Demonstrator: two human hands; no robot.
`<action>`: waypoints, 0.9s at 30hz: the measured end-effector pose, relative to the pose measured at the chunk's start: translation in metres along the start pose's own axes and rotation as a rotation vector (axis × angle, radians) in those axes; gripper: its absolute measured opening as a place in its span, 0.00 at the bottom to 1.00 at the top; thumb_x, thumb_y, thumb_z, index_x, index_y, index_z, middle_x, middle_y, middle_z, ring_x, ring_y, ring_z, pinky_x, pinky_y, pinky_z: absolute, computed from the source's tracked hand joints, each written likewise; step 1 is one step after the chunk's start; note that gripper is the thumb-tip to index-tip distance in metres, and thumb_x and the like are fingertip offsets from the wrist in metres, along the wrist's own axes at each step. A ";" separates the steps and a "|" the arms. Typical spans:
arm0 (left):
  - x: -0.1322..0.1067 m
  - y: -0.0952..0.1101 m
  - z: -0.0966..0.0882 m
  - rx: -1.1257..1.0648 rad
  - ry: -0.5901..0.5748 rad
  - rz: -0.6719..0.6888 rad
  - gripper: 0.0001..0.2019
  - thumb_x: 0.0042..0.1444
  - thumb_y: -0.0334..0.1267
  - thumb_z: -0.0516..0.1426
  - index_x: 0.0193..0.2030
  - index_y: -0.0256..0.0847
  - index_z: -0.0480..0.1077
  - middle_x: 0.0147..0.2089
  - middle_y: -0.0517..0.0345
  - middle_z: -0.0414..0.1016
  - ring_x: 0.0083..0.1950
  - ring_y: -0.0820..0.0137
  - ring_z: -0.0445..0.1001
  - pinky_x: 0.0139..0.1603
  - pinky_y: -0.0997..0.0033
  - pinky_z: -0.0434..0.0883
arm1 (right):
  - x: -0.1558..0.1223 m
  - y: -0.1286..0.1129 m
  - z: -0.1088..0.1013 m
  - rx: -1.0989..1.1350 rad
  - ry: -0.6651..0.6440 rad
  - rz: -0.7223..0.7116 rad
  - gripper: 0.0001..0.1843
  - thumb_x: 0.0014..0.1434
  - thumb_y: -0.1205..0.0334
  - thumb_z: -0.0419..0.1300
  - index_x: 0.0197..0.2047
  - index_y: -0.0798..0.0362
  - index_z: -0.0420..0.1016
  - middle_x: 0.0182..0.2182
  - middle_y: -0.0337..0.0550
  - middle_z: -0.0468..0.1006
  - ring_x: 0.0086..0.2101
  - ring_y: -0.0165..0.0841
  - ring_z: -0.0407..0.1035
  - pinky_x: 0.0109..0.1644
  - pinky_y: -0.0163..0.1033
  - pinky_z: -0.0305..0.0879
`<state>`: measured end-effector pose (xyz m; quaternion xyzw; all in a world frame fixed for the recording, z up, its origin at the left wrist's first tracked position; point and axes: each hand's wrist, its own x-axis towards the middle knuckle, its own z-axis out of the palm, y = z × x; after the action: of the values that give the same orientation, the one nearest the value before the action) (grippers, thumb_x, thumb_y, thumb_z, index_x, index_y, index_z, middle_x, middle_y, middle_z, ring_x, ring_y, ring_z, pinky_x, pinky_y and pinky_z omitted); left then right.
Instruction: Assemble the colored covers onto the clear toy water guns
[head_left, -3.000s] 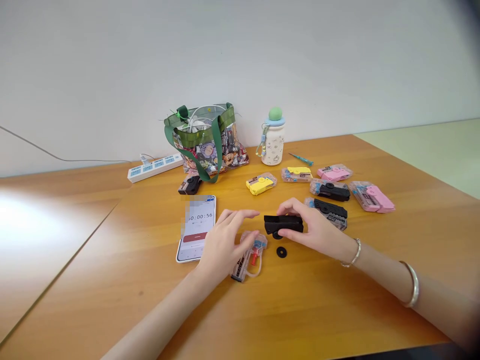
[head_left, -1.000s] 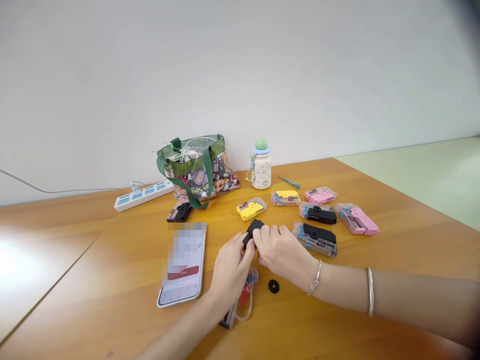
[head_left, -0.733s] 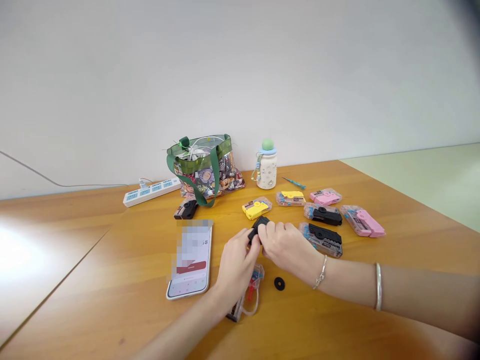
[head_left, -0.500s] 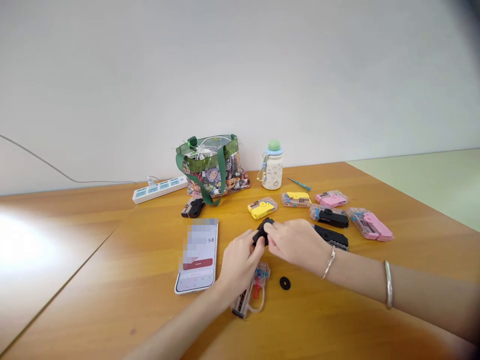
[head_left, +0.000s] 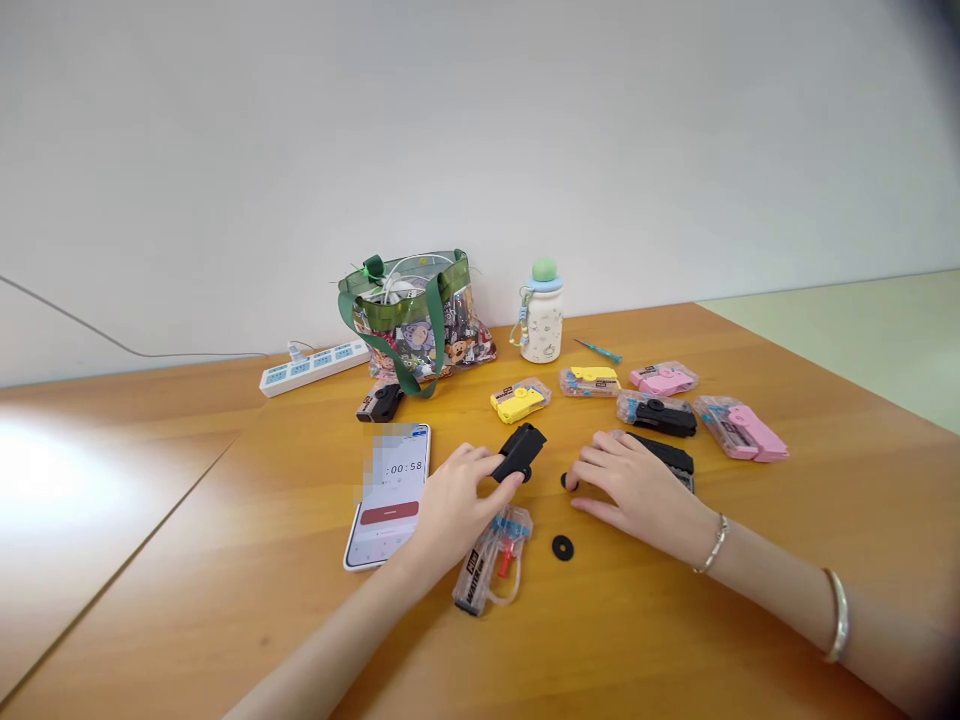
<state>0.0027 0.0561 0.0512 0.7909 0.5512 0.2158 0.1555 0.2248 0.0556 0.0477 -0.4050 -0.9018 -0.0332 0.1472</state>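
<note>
Fingers of left hand clamp black casing; right hand touches small black piece

Thumb and fingers of the left hand are closed on the black casing, which is held tilted above the bench, its free end pointing up and right. At the right hand's fingertips sits the small black piece; whether they pinch it or only rest on it, I cannot tell. A black ring lies flat between the hands, farther from the bench's far edge than the casing. Just beside the left hand lies a clear water gun with a red part. Left of that hand is a phone, its digits ending 00:58. One black toy is partly hidden behind the right hand; two pink toys lie nearer the right edge. Along the far edge are a power strip, a green-handled bag and a white bottle; a blue screwdriver lies toward the far right corner.
</note>
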 end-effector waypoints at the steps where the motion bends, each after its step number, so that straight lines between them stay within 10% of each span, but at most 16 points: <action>1: 0.000 0.000 0.000 -0.003 -0.002 0.001 0.13 0.59 0.45 0.51 0.31 0.43 0.73 0.34 0.58 0.74 0.40 0.63 0.68 0.35 0.69 0.61 | 0.000 0.001 -0.001 0.039 -0.020 0.001 0.03 0.58 0.64 0.60 0.32 0.51 0.73 0.30 0.39 0.77 0.36 0.36 0.65 0.41 0.41 0.57; 12: -0.005 0.001 -0.004 -0.056 0.001 0.009 0.12 0.60 0.43 0.51 0.32 0.42 0.72 0.34 0.58 0.74 0.42 0.63 0.68 0.39 0.67 0.63 | -0.004 -0.001 -0.003 0.184 -0.014 0.069 0.05 0.60 0.63 0.57 0.34 0.49 0.75 0.35 0.40 0.77 0.42 0.38 0.65 0.48 0.47 0.57; 19: -0.010 0.000 0.003 0.005 -0.052 0.249 0.08 0.60 0.41 0.54 0.35 0.43 0.73 0.40 0.59 0.75 0.43 0.64 0.67 0.44 0.64 0.62 | 0.002 -0.005 0.001 0.201 0.187 0.027 0.21 0.58 0.63 0.58 0.55 0.51 0.65 0.53 0.47 0.70 0.54 0.43 0.58 0.56 0.51 0.55; 27: -0.011 0.000 -0.015 0.041 -0.063 0.301 0.08 0.60 0.38 0.54 0.45 0.45 0.70 0.50 0.58 0.72 0.52 0.63 0.64 0.54 0.60 0.61 | -0.001 0.013 0.002 0.120 0.203 0.076 0.12 0.59 0.57 0.58 0.45 0.51 0.70 0.41 0.46 0.76 0.49 0.44 0.64 0.55 0.53 0.55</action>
<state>-0.0083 0.0455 0.0626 0.8740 0.4254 0.2004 0.1226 0.2341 0.0641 0.0445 -0.4240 -0.8666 -0.0143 0.2629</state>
